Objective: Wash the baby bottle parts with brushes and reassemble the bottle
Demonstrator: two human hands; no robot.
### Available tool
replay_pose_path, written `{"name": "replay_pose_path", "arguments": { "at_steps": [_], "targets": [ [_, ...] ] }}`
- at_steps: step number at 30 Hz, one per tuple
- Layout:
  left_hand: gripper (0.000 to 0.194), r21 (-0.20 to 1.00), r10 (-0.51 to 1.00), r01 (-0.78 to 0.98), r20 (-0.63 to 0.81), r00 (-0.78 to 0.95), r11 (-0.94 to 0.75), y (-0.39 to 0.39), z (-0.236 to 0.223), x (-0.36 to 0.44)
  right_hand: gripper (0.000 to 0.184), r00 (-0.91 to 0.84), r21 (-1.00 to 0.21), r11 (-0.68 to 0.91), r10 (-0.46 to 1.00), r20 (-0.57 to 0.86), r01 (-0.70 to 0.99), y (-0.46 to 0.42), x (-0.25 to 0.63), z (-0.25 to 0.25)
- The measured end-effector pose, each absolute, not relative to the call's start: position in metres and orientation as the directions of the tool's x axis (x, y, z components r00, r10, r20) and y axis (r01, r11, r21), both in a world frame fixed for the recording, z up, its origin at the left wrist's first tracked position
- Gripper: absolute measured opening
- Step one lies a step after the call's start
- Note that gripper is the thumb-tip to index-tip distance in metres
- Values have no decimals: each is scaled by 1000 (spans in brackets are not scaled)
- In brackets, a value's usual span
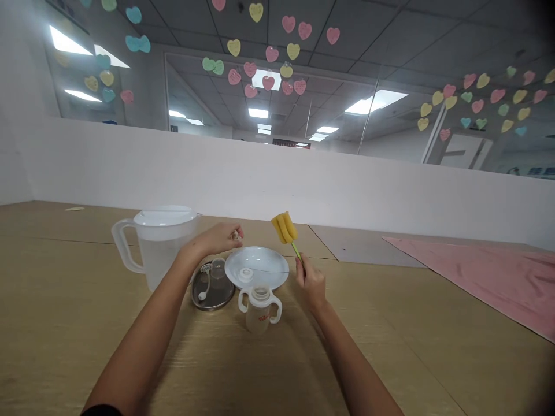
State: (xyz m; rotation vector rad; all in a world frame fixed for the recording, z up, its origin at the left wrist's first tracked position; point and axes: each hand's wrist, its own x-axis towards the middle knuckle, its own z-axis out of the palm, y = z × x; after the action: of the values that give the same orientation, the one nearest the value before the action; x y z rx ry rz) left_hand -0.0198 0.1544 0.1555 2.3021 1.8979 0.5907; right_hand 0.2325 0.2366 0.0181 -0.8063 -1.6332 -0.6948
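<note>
My left hand (219, 239) hangs above the far edge of a white shallow dish (256, 267), pinching a small pale piece (236, 235) too small to identify. My right hand (311, 283) grips the green handle of a yellow sponge bottle brush (284, 227), which tilts up and to the left. A white plastic ring (245, 275) rests on the dish's near rim. Just below stands a clear baby bottle (260, 312) with two white handles and no teat. To the left, a round dark tray (212, 292) holds a small clear cup and a thin tube.
A large clear jug (158, 248) with a white lid stands left of the tray on the light wood table (65, 323). A pink sheet (485, 277) and a grey board (364, 245) lie to the right. A white wall runs behind the table.
</note>
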Motion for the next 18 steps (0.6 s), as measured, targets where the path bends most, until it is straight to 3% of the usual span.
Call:
{"name": "replay_pose_path", "arguments": {
  "at_steps": [3, 9, 15, 18],
  "targets": [
    [18, 256, 996, 964, 53, 65, -77, 158, 152, -32, 29, -152, 32, 597, 152, 977, 802, 236, 232, 18],
    [10, 203, 998, 978, -46, -32, 41, 167, 144, -45, 29, -176, 51, 613, 145, 974, 789, 235, 233, 21],
    [7, 203, 960, 967, -261, -99, 155, 181, 124, -42, 27, -204, 96, 614, 109, 973, 783, 236, 233, 20],
    [19, 175, 927, 959, -342, -153, 223, 186, 110, -37, 26, -221, 105, 614, 116, 968, 782, 236, 233, 19]
  ]
}}
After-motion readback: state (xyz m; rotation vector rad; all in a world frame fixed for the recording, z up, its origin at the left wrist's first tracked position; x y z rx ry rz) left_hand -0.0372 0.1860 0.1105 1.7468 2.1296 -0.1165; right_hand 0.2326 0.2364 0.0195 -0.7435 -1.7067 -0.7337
